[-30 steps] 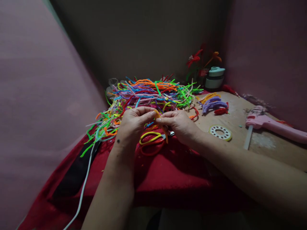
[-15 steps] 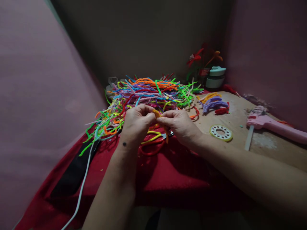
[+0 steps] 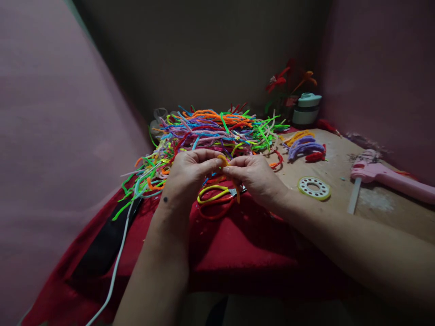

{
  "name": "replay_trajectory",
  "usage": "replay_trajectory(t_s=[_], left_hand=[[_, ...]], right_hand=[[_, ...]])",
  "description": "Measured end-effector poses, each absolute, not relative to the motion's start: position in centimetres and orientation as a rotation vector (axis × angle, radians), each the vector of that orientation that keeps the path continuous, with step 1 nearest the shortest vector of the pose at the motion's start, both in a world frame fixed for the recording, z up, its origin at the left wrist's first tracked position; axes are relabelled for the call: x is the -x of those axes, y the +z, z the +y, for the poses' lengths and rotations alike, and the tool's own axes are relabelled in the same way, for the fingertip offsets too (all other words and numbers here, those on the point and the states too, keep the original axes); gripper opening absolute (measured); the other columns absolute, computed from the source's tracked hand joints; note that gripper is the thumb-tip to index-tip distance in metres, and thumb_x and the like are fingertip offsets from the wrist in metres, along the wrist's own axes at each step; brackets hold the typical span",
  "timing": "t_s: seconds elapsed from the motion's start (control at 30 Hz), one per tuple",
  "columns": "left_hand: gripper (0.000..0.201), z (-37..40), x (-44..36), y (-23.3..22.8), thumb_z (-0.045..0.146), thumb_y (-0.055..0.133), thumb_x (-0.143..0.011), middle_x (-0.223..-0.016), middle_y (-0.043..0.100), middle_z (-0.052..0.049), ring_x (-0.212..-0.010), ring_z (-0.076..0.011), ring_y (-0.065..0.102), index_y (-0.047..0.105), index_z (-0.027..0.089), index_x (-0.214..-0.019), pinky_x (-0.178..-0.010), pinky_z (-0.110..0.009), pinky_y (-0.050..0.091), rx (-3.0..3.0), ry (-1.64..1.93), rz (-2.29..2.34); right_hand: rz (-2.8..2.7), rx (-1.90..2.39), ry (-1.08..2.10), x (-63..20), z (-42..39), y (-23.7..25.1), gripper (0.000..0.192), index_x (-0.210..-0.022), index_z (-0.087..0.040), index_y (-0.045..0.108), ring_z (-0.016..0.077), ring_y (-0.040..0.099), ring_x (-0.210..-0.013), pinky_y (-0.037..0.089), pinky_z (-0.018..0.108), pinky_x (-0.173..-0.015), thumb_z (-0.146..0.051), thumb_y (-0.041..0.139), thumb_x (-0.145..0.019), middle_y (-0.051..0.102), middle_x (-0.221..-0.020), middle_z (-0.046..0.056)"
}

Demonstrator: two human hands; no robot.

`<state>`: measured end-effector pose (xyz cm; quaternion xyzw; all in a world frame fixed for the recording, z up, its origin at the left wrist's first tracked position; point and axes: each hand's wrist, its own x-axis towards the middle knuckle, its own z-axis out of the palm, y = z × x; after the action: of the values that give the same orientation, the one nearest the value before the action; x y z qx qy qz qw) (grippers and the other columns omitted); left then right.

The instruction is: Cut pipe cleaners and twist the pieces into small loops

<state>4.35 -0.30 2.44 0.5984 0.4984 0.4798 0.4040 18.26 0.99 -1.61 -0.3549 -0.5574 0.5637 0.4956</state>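
An orange-yellow pipe cleaner [image 3: 223, 159] is pinched between the fingertips of both hands, bent over at the top. My left hand [image 3: 193, 170] is closed on its left side, with thumb and forefinger together. From the right, my right hand [image 3: 253, 176] grips it, and an orange end [image 3: 238, 194] hangs down below those fingers. Under the hands lie scissors [image 3: 214, 194] with one yellow and one red handle loop; their blades are partly hidden by my right hand. Behind my hands spreads a heap of many-coloured pipe cleaners [image 3: 207, 129].
To the right on a brown board [image 3: 335, 154] are bent purple pieces [image 3: 304, 148], a white-and-yellow ring spool [image 3: 313, 188] and a pink glue gun [image 3: 390, 174] with a glue stick. A pale green-lidded jar [image 3: 306, 108] and red flowers [image 3: 277, 81] stand behind. A white cable [image 3: 117, 262] crosses the red cloth [image 3: 238, 249].
My left wrist has swung slightly to the left, uncovering more of the yellow scissor handle. Both hands keep their pinch on the orange-yellow pipe cleaner.
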Motion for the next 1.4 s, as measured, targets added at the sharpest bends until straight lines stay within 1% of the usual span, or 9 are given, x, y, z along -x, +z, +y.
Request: replay_trajectory(t_s=[0.3, 0.5, 0.6, 0.7, 0.9, 1.13, 1.2, 1.27, 1.4], left_hand=[[0.009, -0.3, -4.5, 2.6, 0.019, 0.068, -0.062, -0.057, 0.060, 0.001, -0.049, -0.0054, 0.047, 0.067, 0.011, -0.067, -0.049, -0.018, 0.036, -1.513, 1.193, 1.289], [0.013, -0.1, -4.1, 2.4, 0.023, 0.070, -0.063, -0.056, 0.058, 0.001, -0.048, -0.0059, 0.048, 0.064, 0.011, -0.066, -0.047, -0.017, 0.035, -1.437, 1.163, 1.210], [0.014, -0.2, -4.2, 2.5, 0.026, 0.069, -0.067, -0.053, 0.055, 0.003, -0.045, -0.0040, 0.043, 0.064, 0.012, -0.066, -0.043, -0.016, 0.031, -1.515, 1.152, 1.246], [0.014, -0.4, -4.3, 2.6, 0.026, 0.068, -0.068, -0.050, 0.053, 0.004, -0.042, -0.0034, 0.040, 0.062, 0.013, -0.065, -0.041, -0.016, 0.029, -1.493, 1.188, 1.251], [0.016, 0.0, -4.2, 2.1, 0.027, 0.071, -0.065, -0.055, 0.056, 0.002, -0.047, -0.0050, 0.047, 0.062, 0.013, -0.065, -0.045, -0.016, 0.036, -1.412, 1.288, 1.192], [0.030, 1.3, -3.5, 1.9, 0.042, 0.065, -0.071, -0.059, 0.059, 0.000, -0.045, -0.0082, 0.052, 0.062, 0.013, -0.076, -0.045, -0.020, 0.041, -1.127, 1.495, 1.130], [0.039, 1.4, -3.5, 1.9, 0.052, 0.063, -0.070, -0.060, 0.060, -0.001, -0.050, -0.0102, 0.056, 0.060, 0.013, -0.077, -0.051, -0.022, 0.045, -1.064, 1.483, 1.078], [0.044, 1.3, -3.8, 1.7, 0.055, 0.065, -0.067, -0.065, 0.064, -0.003, -0.058, -0.0120, 0.060, 0.061, 0.013, -0.079, -0.058, -0.024, 0.048, -1.132, 1.381, 1.032], [0.036, 0.8, -5.1, 0.9, 0.039, 0.076, -0.061, -0.072, 0.067, -0.002, -0.064, -0.0114, 0.061, 0.064, 0.013, -0.083, -0.063, -0.022, 0.046, -1.363, 1.182, 1.070]], right_hand=[[-1.409, 0.859, 1.328, -18.2, 0.8, -1.4, 0.014, -0.059, -0.012, 0.061, 0.0047, 0.032, -0.045, 0.025, 0.022, -0.044, -0.024, 0.060, -0.066, 0.044, -0.048, -0.005], [-1.456, 0.827, 1.328, -18.4, 0.9, -1.2, 0.017, -0.056, -0.013, 0.058, 0.0047, 0.033, -0.043, 0.025, 0.022, -0.044, -0.025, 0.063, -0.066, 0.043, -0.045, -0.006], [-1.416, 0.783, 1.404, -18.6, 1.3, -1.3, 0.019, -0.054, -0.013, 0.058, 0.0054, 0.037, -0.044, 0.027, 0.022, -0.044, -0.026, 0.067, -0.064, 0.047, -0.046, -0.004], [-1.353, 0.717, 1.582, -18.7, 1.7, -1.6, 0.019, -0.060, -0.012, 0.062, 0.0058, 0.041, -0.045, 0.030, 0.022, -0.045, -0.029, 0.071, -0.061, 0.051, -0.049, -0.003], [-1.313, 0.596, 1.711, -18.6, 2.2, -2.2, 0.013, -0.063, -0.012, 0.063, 0.0055, 0.041, -0.043, 0.029, 0.022, -0.044, -0.022, 0.070, -0.061, 0.052, -0.051, -0.003], [-1.083, 0.618, 1.714, -18.6, 2.2, -1.7, 0.018, -0.075, -0.013, 0.061, 0.0084, 0.050, -0.045, 0.039, 0.023, -0.045, -0.019, 0.070, -0.060, 0.058, -0.056, -0.002], [-0.996, 0.620, 1.696, -18.6, 2.3, -1.5, 0.019, -0.073, -0.014, 0.060, 0.0074, 0.049, -0.045, 0.037, 0.021, -0.043, -0.017, 0.070, -0.058, 0.057, -0.057, -0.002], [-0.934, 0.612, 1.671, -18.6, 2.5, -1.3, 0.016, -0.068, -0.013, 0.059, 0.0048, 0.041, -0.042, 0.030, 0.019, -0.040, -0.015, 0.069, -0.056, 0.052, -0.052, -0.004], [-0.846, 0.666, 1.659, -18.7, 2.7, -1.4, 0.009, -0.061, -0.013, 0.056, 0.0030, 0.030, -0.040, 0.018, 0.020, -0.037, -0.013, 0.063, -0.055, 0.046, -0.049, -0.006]])
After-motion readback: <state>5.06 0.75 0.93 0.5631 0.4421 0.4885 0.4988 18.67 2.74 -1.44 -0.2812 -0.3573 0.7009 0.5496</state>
